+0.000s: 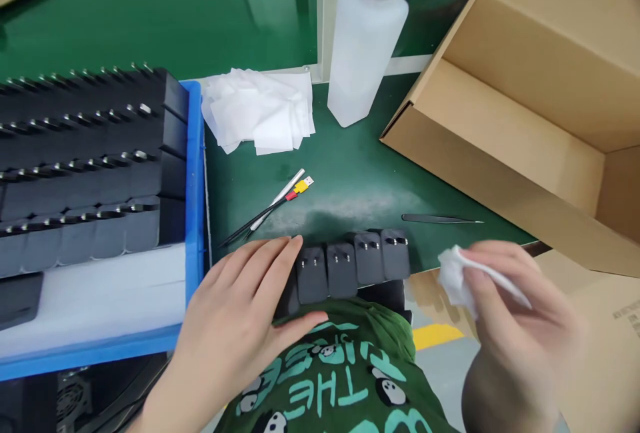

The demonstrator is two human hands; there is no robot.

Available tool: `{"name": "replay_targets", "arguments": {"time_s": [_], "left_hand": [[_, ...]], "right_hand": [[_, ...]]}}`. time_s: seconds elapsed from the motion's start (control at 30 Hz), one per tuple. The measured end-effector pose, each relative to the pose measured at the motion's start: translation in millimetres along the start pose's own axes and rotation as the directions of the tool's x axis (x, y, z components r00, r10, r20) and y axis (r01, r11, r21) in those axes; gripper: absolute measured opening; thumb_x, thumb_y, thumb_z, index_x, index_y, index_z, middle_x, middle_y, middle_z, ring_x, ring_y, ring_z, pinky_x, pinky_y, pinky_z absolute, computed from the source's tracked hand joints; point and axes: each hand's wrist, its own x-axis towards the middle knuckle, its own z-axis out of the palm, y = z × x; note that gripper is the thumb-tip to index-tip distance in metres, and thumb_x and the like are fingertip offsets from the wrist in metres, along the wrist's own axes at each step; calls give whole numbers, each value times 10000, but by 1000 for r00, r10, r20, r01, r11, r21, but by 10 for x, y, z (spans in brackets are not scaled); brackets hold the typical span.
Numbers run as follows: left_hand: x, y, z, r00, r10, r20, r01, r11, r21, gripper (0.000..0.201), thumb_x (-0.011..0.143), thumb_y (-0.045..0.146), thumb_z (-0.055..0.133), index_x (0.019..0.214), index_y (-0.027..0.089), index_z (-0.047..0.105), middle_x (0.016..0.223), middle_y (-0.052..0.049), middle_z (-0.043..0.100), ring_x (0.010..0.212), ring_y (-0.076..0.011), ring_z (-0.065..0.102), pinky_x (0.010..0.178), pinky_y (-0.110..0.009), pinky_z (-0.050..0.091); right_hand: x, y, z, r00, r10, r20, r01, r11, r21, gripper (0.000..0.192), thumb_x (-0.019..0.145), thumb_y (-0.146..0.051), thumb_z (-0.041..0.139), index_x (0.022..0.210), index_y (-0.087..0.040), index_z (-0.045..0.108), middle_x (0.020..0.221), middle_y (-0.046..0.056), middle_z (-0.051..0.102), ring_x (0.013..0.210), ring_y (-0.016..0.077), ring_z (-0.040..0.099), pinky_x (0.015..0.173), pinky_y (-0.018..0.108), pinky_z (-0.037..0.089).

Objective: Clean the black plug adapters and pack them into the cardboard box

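Note:
A short row of black power adapters (343, 270) stands along the table's near edge, metal prongs pointing up. My left hand (245, 293) is at the row's left end, its fingers behind and its thumb in front of the leftmost adapter (287, 298), which is partly hidden by the hand. Off to the right, my right hand (520, 300) pinches a crumpled white wipe (456, 276), apart from the adapters. Behind the row lie black tweezers (435, 218) and a short USB cable (265, 211) crossing a silver pen-like stick (295, 181).
At left, a blue crate (194, 173) holds rows of similar adapters and a white sheet. A stack of white wipes (260, 110) and a translucent bottle (365, 53) with a metal cap are at the back. An open cardboard box (480, 153) occupies the right side.

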Motion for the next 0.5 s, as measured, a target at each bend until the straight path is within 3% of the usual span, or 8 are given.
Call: {"name": "replay_targets", "arguments": {"time_s": [0.1,0.2,0.3,0.4,0.5], "left_hand": [[-4,-6,89,1000,19,-14,-18,997,80,631,863,547,644,1257,65,543,1101,-122,653,971,-256,608,783,-363,468],[11,2,128,999,33,-6,-31,988,152,707,847,600,633,1314,82,514,1032,-86,667,893,-223,627,673,-334,470],[14,29,142,1000,-1,19,-3,979,203,727,824,636,630,1300,99,512,997,-69,660,853,-225,627,638,-347,474],[14,48,175,1000,-17,13,13,973,231,633,795,621,668,1162,119,557,898,-51,633,781,-222,616,631,-361,477],[-5,5,216,1000,24,-19,-20,980,200,595,788,615,676,1088,112,570,832,-50,606,731,-219,604,608,-357,467]], "right_hand": [[266,157,155,996,-33,-77,37,998,55,157,811,-85,673,915,-200,699,914,48,627,849,137,590,662,242,463],[546,277,443,981,-188,40,187,982,14,138,871,-112,597,941,-193,683,950,39,636,891,129,598,782,261,490],[731,378,671,943,-246,223,244,969,37,179,899,-160,538,1026,-170,663,1022,56,650,944,154,613,838,292,500],[777,447,734,925,-238,298,231,971,58,287,896,-216,553,1168,-171,632,1150,76,629,1044,187,607,909,338,504],[738,460,649,952,-220,213,206,975,86,311,923,-258,545,1219,-189,611,1227,83,590,1112,180,581,936,339,510]]}}
